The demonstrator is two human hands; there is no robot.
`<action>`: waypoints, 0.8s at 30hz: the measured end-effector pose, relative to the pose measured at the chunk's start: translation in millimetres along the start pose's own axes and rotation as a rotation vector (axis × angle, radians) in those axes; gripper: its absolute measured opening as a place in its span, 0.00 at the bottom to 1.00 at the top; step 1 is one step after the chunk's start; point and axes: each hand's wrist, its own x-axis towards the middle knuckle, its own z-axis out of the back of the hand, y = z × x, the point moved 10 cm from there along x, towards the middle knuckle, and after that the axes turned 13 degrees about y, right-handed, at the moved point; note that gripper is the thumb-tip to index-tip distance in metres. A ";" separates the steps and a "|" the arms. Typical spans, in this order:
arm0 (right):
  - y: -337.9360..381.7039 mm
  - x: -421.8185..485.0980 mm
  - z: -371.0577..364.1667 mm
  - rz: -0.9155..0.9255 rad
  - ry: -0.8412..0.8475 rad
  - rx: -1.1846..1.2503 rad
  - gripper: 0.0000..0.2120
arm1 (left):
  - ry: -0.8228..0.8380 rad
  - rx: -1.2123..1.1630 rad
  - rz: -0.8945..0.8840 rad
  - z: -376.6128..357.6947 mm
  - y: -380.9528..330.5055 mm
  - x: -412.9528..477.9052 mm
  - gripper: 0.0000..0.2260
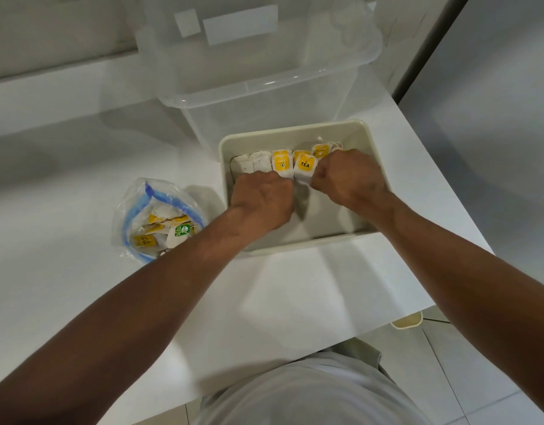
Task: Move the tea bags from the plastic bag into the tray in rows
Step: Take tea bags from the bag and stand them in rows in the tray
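Gripping tea bags (282, 163) in tray (295, 129).
Row runs left-right, labels facing near side; left hand (262, 198), right hand (351, 177) fingers curled onto them.

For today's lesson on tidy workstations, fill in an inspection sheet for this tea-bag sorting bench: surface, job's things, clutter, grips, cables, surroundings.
Surface: white countertop, glossy.
Job's things: cream tray holds one row of tea bags towards its far side; zip plastic bag, open, left of the tray, has more inside.
Clutter: clear plastic storage bin behind the tray.
Grips: left hand and right hand inside the tray, fingers curled on the row's near edge; fingertips hidden.
Cables: nothing seen.
Surroundings: tiled floor; cream object below the counter's edge, unidentifiable.
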 end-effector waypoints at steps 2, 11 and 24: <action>1.6 3.2 -4.6 0.009 0.048 0.012 0.14 | 0.029 -0.030 -0.032 -3.3 -0.9 2.8 0.20; -2.5 4.4 -0.5 0.014 0.010 0.103 0.12 | 0.013 -0.021 -0.061 1.1 -0.6 5.0 0.30; 4.8 0.0 1.4 0.048 0.024 0.128 0.17 | 0.023 -0.055 -0.051 7.3 2.0 0.4 0.35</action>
